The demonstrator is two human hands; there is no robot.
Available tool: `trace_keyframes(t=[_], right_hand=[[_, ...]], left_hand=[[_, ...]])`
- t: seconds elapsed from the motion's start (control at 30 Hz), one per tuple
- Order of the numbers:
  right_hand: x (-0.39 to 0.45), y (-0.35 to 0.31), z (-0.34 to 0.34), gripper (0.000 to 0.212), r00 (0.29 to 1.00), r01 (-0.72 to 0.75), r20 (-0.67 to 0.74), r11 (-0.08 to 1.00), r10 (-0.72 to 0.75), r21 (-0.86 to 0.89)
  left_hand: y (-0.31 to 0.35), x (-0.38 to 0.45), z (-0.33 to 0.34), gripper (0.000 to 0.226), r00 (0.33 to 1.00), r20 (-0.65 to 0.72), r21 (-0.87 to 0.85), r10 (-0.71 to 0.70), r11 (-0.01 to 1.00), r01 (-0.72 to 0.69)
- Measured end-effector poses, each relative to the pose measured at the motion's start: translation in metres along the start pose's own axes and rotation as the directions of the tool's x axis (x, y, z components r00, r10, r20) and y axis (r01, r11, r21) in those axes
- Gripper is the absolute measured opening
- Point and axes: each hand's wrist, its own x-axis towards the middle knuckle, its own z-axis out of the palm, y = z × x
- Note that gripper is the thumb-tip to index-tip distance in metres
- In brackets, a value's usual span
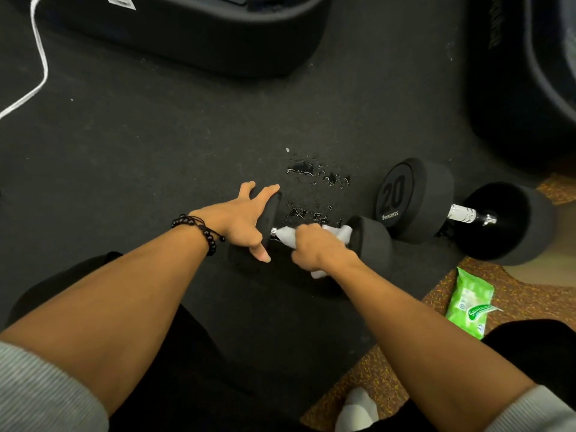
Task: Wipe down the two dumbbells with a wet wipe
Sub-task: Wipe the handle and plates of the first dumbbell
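Observation:
A small black dumbbell (pixel 372 241) lies on the dark floor mat in the middle of the view. My left hand (pixel 241 221) rests with spread, straight fingers on its left head. My right hand (pixel 314 246) grips the white wet wipe (pixel 288 236), which is wrapped round the metal handle between the two heads. To the right lies a larger black dumbbell (pixel 417 201) marked 20, with a bare chrome handle; neither hand touches it.
Water drops (pixel 314 176) glisten on the mat just beyond the small dumbbell. A green wet-wipe pack (pixel 469 302) lies on the speckled brown floor at the right. Black machine bases stand at the top (pixel 193 39) and right (pixel 530 76). A white cord (pixel 40 57) runs at the upper left.

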Motion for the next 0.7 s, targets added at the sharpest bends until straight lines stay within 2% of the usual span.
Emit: trace_keyframes(t=[0.1,0.17,0.3,0.37,0.47,0.53,0.63,0.7], right_hand=[[0.004,-0.011,0.007,0.057,0.992,0.128,-0.035,0.986,-0.125,0.106],[0.000,-0.003,0.011,0.065,0.993,0.120,-0.032,0.989,-0.118,0.088],[-0.011,0.025,0.003,0.039,0.999,-0.039,0.030,0.997,0.041,-0.068],[-0.010,0.026,-0.002,0.033,0.996,-0.073,0.041,0.993,0.077,-0.094],[0.006,0.006,-0.005,0.032,0.996,-0.091,0.026,0.993,0.089,0.076],[0.013,-0.012,-0.003,0.033,0.999,-0.040,-0.001,0.984,0.041,0.173],[0.007,-0.017,0.002,0.034,0.998,0.056,-0.033,0.975,-0.050,0.215],[-0.004,-0.002,0.003,0.037,0.999,0.038,-0.028,0.988,-0.034,0.150]], left_hand=[[0.001,0.000,-0.001,0.142,1.000,0.012,0.021,-0.003,1.000,0.003],[0.000,-0.001,-0.001,0.142,1.000,0.018,0.013,-0.005,1.000,0.005],[0.000,-0.002,0.001,0.143,1.000,0.005,-0.005,-0.004,1.000,0.004],[0.001,-0.002,0.001,0.143,1.000,0.005,-0.009,-0.002,1.000,0.002],[0.001,-0.002,0.001,0.143,1.000,0.010,-0.004,-0.003,1.000,0.003],[0.001,-0.002,0.002,0.143,1.000,0.011,-0.002,-0.007,1.000,0.007],[0.001,-0.002,0.002,0.143,1.000,0.010,0.008,-0.003,1.000,0.003],[0.000,-0.002,0.003,0.144,1.000,0.010,0.007,-0.003,1.000,0.003]])
